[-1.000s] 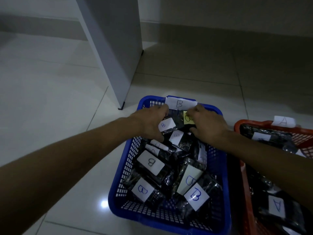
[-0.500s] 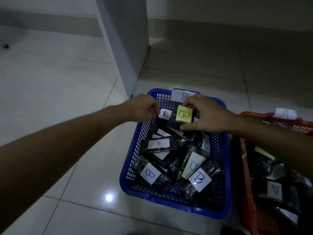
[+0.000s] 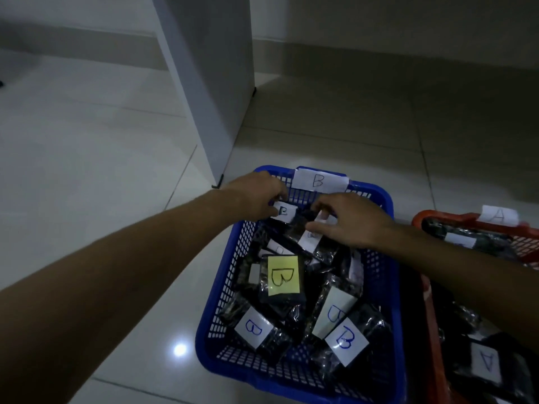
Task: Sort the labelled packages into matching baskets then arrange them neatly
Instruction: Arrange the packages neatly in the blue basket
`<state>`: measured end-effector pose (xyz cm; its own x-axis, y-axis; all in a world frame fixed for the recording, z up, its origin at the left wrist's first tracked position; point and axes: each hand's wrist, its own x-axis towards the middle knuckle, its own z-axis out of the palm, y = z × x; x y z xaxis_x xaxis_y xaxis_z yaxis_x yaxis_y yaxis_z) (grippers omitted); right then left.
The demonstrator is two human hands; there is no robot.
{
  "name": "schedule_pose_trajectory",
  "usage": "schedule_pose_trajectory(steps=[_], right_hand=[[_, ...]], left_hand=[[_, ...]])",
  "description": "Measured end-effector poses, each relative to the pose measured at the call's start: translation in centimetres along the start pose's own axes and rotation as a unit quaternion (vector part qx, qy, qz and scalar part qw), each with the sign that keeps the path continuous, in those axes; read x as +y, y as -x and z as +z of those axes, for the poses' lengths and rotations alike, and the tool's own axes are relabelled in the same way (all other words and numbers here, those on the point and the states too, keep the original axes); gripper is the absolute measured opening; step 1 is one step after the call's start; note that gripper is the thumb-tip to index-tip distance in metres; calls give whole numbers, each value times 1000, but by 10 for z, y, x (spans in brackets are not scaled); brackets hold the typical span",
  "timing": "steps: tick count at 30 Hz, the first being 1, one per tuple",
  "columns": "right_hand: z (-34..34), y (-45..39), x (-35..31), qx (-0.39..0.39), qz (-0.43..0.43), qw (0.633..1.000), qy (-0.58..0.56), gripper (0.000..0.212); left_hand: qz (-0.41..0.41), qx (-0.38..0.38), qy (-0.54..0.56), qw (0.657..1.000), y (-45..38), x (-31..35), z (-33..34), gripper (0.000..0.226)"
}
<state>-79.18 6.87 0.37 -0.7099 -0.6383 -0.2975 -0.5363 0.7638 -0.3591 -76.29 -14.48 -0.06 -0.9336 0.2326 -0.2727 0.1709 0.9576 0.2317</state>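
We see both hands reaching into the far end of the blue basket (image 3: 388, 275), which stands on the tiled floor (image 3: 102, 199) and carries a white "B" tag (image 3: 319, 180) on its far rim. Our left hand (image 3: 256, 199) is curled at the far left corner of the basket, its fingertips pinched on a black package with a white "B" label (image 3: 284, 212). Our right hand (image 3: 354, 221) lies palm down just beside it, fingers bent and resting on the packages there; whether it has hold of one, we cannot tell.

The basket is filled with black wrapped packages lying at loose angles. One with a yellow "B" label (image 3: 283, 276) sits near the middle, and three with white "B" labels lie along the near edge (image 3: 253, 328).

Just right of the blue basket, touching or nearly so, stands the red basket (image 3: 434, 330), with a white "A" tag (image 3: 499, 214) on its far rim and black packages inside, one showing an "A" label (image 3: 486, 363). A white panel (image 3: 210, 83) stands upright on the floor beyond the blue basket's far left corner.
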Motion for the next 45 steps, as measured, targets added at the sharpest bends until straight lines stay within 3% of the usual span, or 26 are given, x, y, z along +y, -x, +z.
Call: schedule_pose_trajectory(steps=[6, 8, 10, 13, 16, 21, 23, 29, 34, 40, 45], right_hand=[[26, -5, 6, -72, 44, 994, 72, 63], [28, -5, 8, -62, 30, 996, 56, 55], [24, -5, 11, -76, 4, 997, 23, 30], [14, -2, 13, -149, -21, 988, -41, 32], [0, -1, 17, -207, -11, 975, -77, 11], [-8, -3, 17, -261, 1, 965, -29, 22], [-4, -7, 16, -245, 13, 969, 16, 29], [5, -24, 20, -61, 69, 986, 136, 31], [23, -32, 26, -18, 43, 979, 198, 30], [32, -45, 29, 20, -33, 978, 205, 37], [27, -45, 28, 33, -48, 990, 132, 27]], left_hand=[[17, -51, -48, 997, -18, 2, 10, 42], [26, -70, -71, 995, -25, 3, 13, 45], [36, -85, -91, 992, -29, 5, 16, 49], [54, -82, -107, 989, -34, 6, 21, 55], [61, -72, -133, 987, -33, 9, 22, 56], [60, -47, -238, 968, -26, 4, 21, 60], [59, -43, -262, 962, -24, 3, 24, 58], [75, 2, -274, 959, -21, -1, 16, 53], [61, 50, -217, 973, -13, -9, 10, 42], [34, 22, -207, 977, -9, -13, 8, 48], [33, 18, -198, 980, -8, -15, 10, 49]])
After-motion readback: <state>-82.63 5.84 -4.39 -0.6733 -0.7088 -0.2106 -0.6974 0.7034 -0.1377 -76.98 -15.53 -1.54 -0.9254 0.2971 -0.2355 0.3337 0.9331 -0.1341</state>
